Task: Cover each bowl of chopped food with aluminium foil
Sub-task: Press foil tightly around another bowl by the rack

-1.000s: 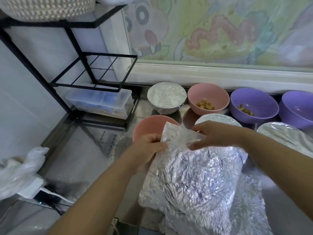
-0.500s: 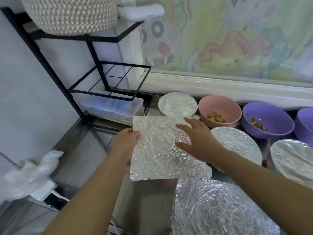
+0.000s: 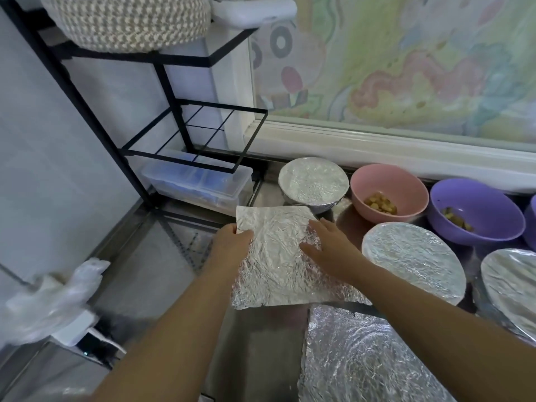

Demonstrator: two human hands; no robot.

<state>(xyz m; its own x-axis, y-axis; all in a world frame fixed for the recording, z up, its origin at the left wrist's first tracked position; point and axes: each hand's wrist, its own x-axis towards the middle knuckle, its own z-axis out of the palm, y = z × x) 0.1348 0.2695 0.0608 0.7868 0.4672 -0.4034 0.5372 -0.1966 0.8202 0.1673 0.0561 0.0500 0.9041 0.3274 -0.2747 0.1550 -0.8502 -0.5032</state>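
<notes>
A crinkled foil sheet (image 3: 278, 256) lies spread over a bowl that it hides fully. My left hand (image 3: 232, 245) pinches the sheet's left edge. My right hand (image 3: 327, 248) lies flat on its right side, fingers straight. Behind stands a foil-covered bowl (image 3: 313, 181). To the right are an uncovered pink bowl (image 3: 388, 192) with chopped food, an uncovered purple bowl (image 3: 475, 210) with food, and two more foil-covered bowls (image 3: 412, 256) (image 3: 510, 282). More foil (image 3: 362, 358) lies in front.
A black wire rack (image 3: 191, 132) stands at the left with a clear plastic box (image 3: 197, 184) beneath and a woven basket (image 3: 124, 21) on top. A crumpled plastic glove (image 3: 55, 297) lies at the left. A white window ledge (image 3: 391, 146) runs behind the bowls on the steel counter (image 3: 150, 274).
I lifted one sheet off the foil pile and laid it flat over the front pink bowl. My right hand moved from pinching the sheet to pressing flat on it.
</notes>
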